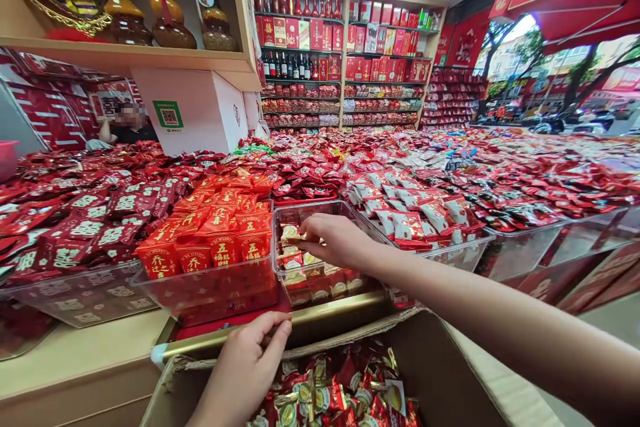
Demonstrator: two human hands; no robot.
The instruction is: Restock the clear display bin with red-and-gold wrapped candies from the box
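In the right hand point(335, 240), thumb and fingertips pinch a thin, gold-edged foil packet point(301, 241) over a clear, rectangular plastic bin point(290, 213) with rounded corners; the fingers hide part of it, and its print cannot be made out. The left hand point(253, 357) is near the torn, ridged edge of a brown corrugated cardboard carton point(440, 360), its thumb and forefinger drawn narrow – whether anything sits between them I cannot tell. The carton, cut off by the bottom edge, holds a jumble of shiny red-and-gold twisted-end packets point(320, 393) with oval pale-yellow pictures, their small lettering too fine to read. Just left of the rectangular bin, crinkled orange-red packets point(220, 213) in a neighbouring clear bin carry gold characters: "五福临门" on some, "乔迁之" on others, the rest of that line hard to see. Farther left, glossy dark-red packets point(125, 207) bear a pale 囍. A rounded, metallic gold bar point(345, 310) runs between the bins and the carton, beside a pale yellow worktop point(75, 353). Behind, a green-bordered card point(168, 115) shows a QR code – its small print illegible.
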